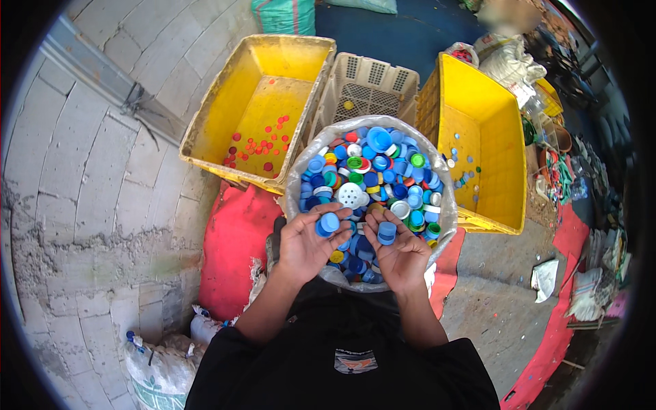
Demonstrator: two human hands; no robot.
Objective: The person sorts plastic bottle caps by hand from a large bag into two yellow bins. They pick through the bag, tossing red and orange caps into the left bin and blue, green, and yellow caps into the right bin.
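Over the near rim of a round sack-lined tub (445, 240) full of mixed plastic bottle caps, both my hands are raised. My left hand (305, 240) is closed around blue bottle caps (328, 224). In my right hand (402, 254) more blue bottle caps (387, 233) are held between the fingers. Blue caps make up most of the heap, with green, white, red and yellow ones among them. A white cap with holes (351, 195) lies on top, just beyond my left fingertips.
Left of the tub, a yellow crate (263, 42) holds scattered red and orange caps. A grey perforated crate (379, 65) with a yellow cap stands behind. To the right, another yellow crate (492, 164) contains blue, white and green caps. Filled sacks (160, 372) lean by the block wall (89, 198).
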